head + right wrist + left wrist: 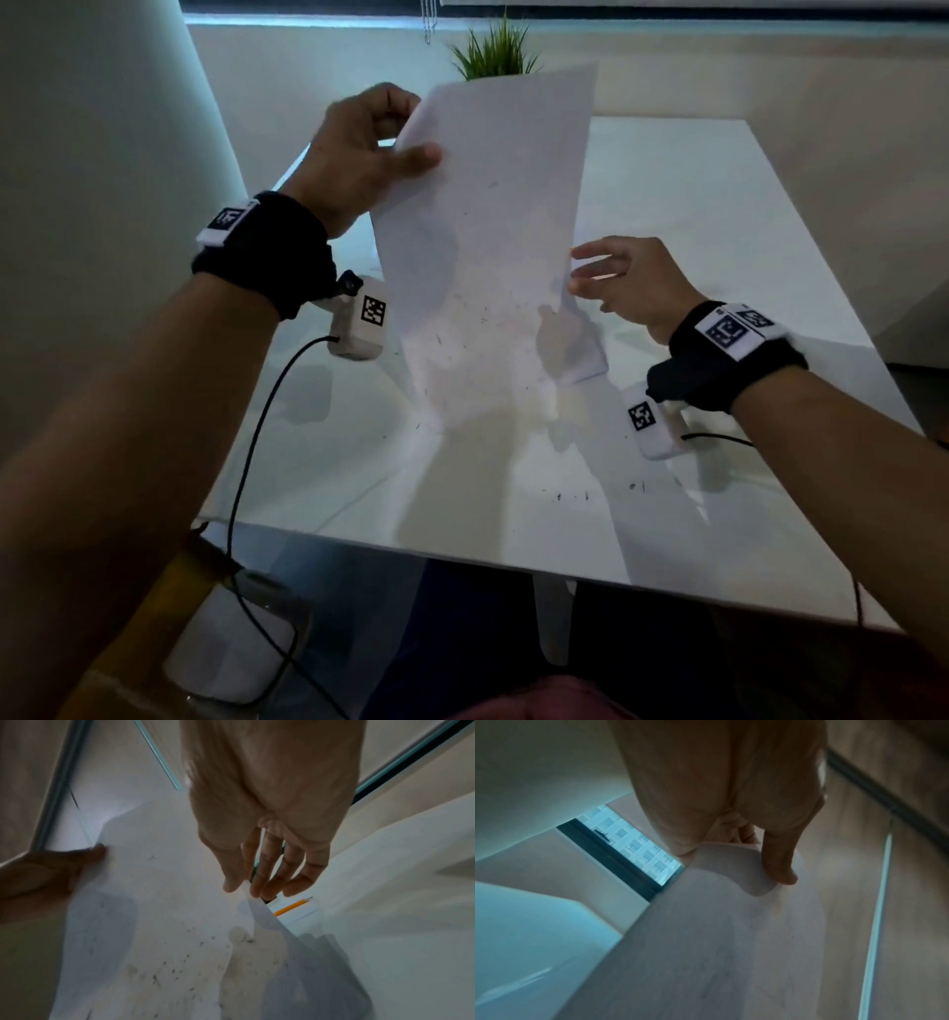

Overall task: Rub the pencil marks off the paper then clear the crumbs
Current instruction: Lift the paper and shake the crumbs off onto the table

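We're seeing a glossy white counter (719, 246) reflecting light along its near edge. A green potted plant (494, 51) is sitting at the far side, against the wall. A yellow pencil (291, 906) is lying on a small white block (300, 912) on the counter. A window (634, 845) is showing a building facade outside. Blind cords (429, 23) are hanging near it. A white container (226, 647) is sitting on the floor below the counter's left edge.
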